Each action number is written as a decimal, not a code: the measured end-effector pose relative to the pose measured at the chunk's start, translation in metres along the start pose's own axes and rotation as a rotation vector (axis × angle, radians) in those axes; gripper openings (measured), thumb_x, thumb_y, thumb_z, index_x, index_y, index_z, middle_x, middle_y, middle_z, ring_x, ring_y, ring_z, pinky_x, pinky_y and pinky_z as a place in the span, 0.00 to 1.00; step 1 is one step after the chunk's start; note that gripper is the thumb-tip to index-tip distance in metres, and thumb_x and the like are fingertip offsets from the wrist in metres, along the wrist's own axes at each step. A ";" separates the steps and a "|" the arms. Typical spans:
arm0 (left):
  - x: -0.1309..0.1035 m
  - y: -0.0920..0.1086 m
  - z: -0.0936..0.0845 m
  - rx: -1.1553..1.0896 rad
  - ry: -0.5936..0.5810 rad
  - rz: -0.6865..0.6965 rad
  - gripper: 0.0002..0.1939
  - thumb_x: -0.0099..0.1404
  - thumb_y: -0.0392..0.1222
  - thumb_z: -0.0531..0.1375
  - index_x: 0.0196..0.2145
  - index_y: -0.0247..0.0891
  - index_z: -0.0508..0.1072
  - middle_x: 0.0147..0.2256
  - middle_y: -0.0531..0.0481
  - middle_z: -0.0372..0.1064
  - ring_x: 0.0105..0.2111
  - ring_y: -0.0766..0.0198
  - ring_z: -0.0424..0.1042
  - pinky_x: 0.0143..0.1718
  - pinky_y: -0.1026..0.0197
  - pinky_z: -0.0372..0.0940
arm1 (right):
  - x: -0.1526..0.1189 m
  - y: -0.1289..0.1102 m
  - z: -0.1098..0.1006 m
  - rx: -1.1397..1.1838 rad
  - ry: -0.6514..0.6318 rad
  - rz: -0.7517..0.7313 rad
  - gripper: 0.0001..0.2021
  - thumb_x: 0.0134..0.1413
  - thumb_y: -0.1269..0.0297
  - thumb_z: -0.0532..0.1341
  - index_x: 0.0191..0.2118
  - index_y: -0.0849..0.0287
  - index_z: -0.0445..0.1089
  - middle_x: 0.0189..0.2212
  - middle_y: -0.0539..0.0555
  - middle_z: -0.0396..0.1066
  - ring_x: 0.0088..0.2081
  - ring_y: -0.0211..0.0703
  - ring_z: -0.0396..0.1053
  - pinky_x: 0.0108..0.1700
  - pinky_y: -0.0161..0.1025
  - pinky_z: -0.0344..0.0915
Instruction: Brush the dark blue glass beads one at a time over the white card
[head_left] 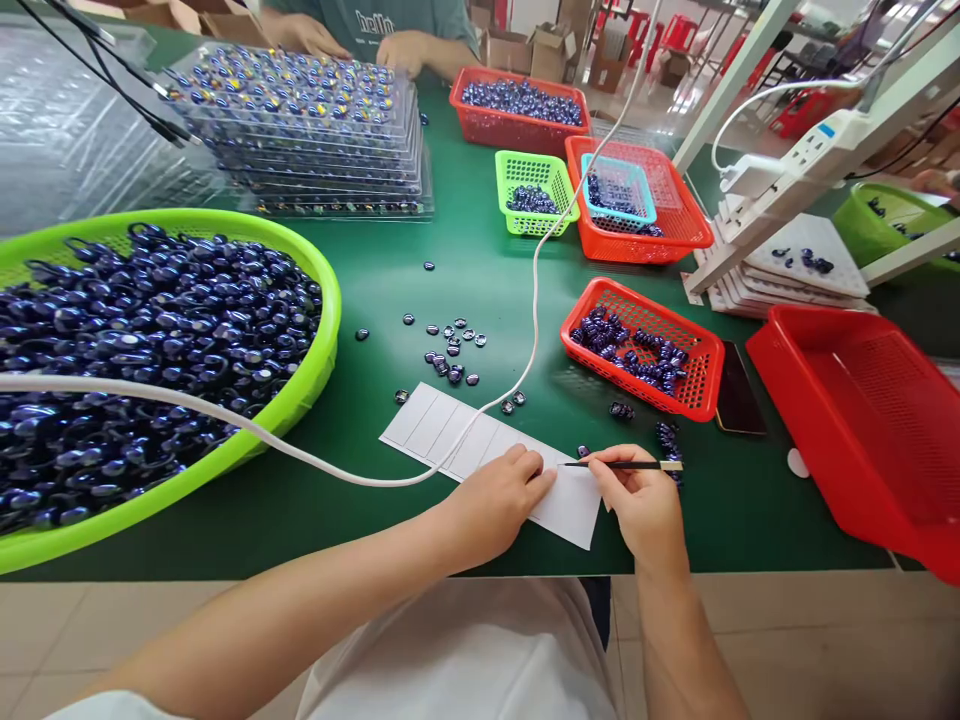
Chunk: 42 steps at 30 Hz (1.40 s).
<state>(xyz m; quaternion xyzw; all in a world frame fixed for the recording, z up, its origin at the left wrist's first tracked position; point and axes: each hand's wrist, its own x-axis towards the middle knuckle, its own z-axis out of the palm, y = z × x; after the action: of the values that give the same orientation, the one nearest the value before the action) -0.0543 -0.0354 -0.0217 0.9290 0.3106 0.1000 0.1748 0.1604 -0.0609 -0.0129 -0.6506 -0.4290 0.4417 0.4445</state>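
Note:
A white paper sheet [427, 425] marked off by thin lines lies slanted on the green table in front of me. My left hand [504, 498] rests on it, fingers curled and pressed down near its right part. In my right hand [637, 495] is a pair of slim black tweezers [626, 465] with a pale gold end, its tip pointing left at the paper beside my left fingertips. Whether the tip holds anything is too small to tell. Several shiny dark blue oval beads [454, 373] lie loose beyond the sheet.
A white cable [535, 300] crosses the sheet. At left stands a green basket [330, 310] heaped with dark blue pieces; red baskets [709, 385] and a phone [739, 390] are at right. Stacked clear trays [420, 185] stand at the back, near a person's hands [405, 52].

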 end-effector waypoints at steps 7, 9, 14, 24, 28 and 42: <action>-0.002 -0.004 0.001 -0.148 0.126 -0.023 0.21 0.64 0.23 0.49 0.49 0.31 0.73 0.40 0.39 0.70 0.40 0.53 0.68 0.39 0.54 0.71 | -0.007 0.007 -0.005 0.208 0.088 -0.075 0.10 0.52 0.59 0.71 0.34 0.59 0.73 0.30 0.54 0.79 0.17 0.30 0.62 0.18 0.30 0.59; -0.003 -0.005 0.001 -0.264 0.209 -0.039 0.18 0.67 0.25 0.49 0.47 0.32 0.75 0.40 0.39 0.71 0.40 0.55 0.69 0.40 0.55 0.71 | -0.014 0.011 -0.005 0.242 0.148 -0.132 0.10 0.51 0.60 0.71 0.33 0.59 0.73 0.31 0.55 0.80 0.16 0.30 0.62 0.17 0.31 0.59; 0.002 0.000 -0.005 -0.574 0.308 -0.080 0.17 0.70 0.30 0.51 0.50 0.33 0.76 0.42 0.39 0.76 0.43 0.58 0.74 0.44 0.57 0.71 | -0.033 0.019 0.000 0.387 0.287 -0.230 0.07 0.53 0.67 0.70 0.34 0.59 0.72 0.34 0.55 0.80 0.16 0.29 0.64 0.18 0.31 0.60; 0.036 0.014 -0.010 -1.093 0.143 -0.606 0.08 0.59 0.40 0.65 0.37 0.37 0.81 0.35 0.47 0.80 0.33 0.59 0.76 0.36 0.61 0.68 | -0.035 0.026 -0.002 0.441 0.371 -0.350 0.05 0.54 0.71 0.69 0.35 0.58 0.72 0.35 0.54 0.80 0.17 0.30 0.65 0.18 0.32 0.62; 0.039 0.011 -0.003 -1.250 0.186 -0.651 0.07 0.53 0.41 0.69 0.32 0.37 0.82 0.37 0.46 0.81 0.39 0.57 0.77 0.43 0.59 0.70 | -0.034 0.026 0.000 0.430 0.400 -0.359 0.06 0.52 0.70 0.69 0.34 0.58 0.72 0.33 0.54 0.79 0.17 0.31 0.65 0.17 0.32 0.60; 0.033 0.005 -0.004 -1.445 0.144 -0.520 0.24 0.57 0.37 0.69 0.51 0.35 0.72 0.45 0.42 0.78 0.44 0.59 0.77 0.48 0.55 0.70 | -0.042 0.028 0.005 0.267 0.389 -0.408 0.05 0.55 0.71 0.68 0.35 0.57 0.72 0.36 0.56 0.79 0.25 0.38 0.72 0.18 0.32 0.63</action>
<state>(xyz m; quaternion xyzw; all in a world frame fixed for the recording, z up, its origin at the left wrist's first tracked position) -0.0265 -0.0183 -0.0138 0.4725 0.3872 0.2940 0.7351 0.1497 -0.1065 -0.0328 -0.5593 -0.3958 0.2629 0.6793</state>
